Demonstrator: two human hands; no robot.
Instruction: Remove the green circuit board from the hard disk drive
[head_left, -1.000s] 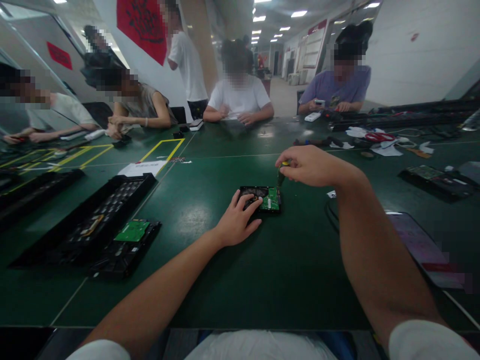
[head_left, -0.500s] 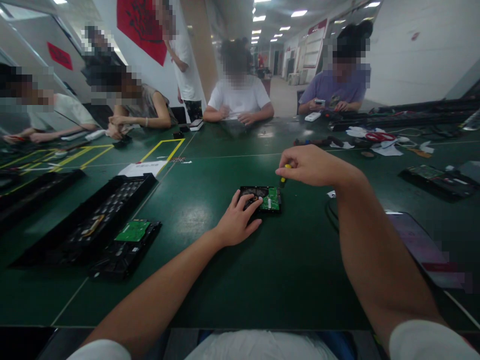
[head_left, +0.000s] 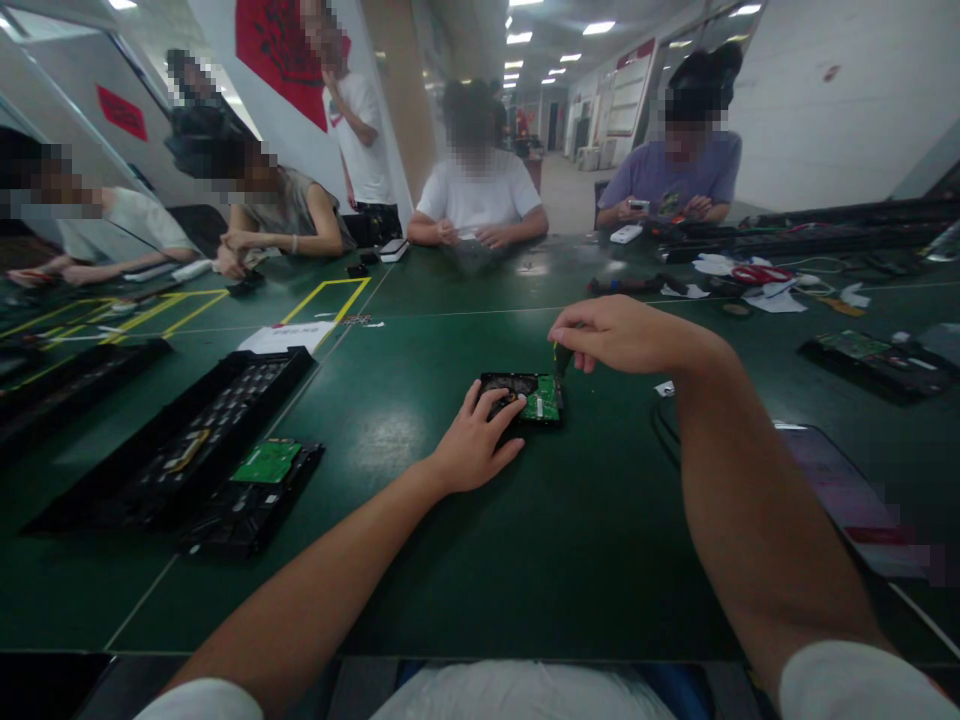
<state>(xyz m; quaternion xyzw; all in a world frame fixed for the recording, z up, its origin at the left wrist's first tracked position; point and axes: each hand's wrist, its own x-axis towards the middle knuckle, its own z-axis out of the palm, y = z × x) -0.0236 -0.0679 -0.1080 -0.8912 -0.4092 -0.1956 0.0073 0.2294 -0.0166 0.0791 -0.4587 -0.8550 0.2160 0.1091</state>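
Note:
In the middle of the green table (head_left: 450, 560) lies a hard drive (head_left: 543, 400) with its green circuit board facing up. My left hand (head_left: 474, 450) rests on its left part, fingers spread over the black casing and the board's edge; it is open and covers that end. Above the drive's right end, my right hand (head_left: 600, 335) is closed around a screwdriver (head_left: 561, 362) with a yellow and black handle. The tool points down at the drive's right edge. Its tip is too small to make out.
To the left are another drive in a black caddy (head_left: 262, 475) and a long black tray (head_left: 172, 450). A tablet-like screen (head_left: 840, 490) and a caddy with a board (head_left: 877, 360) lie on the right. Several people sit across the table, including one in a purple shirt (head_left: 667, 175).
My right hand has shifted slightly left and its fingers have turned about the screwdriver handle, hiding more of the yellow. My left hand and the hard drive have stayed in place.

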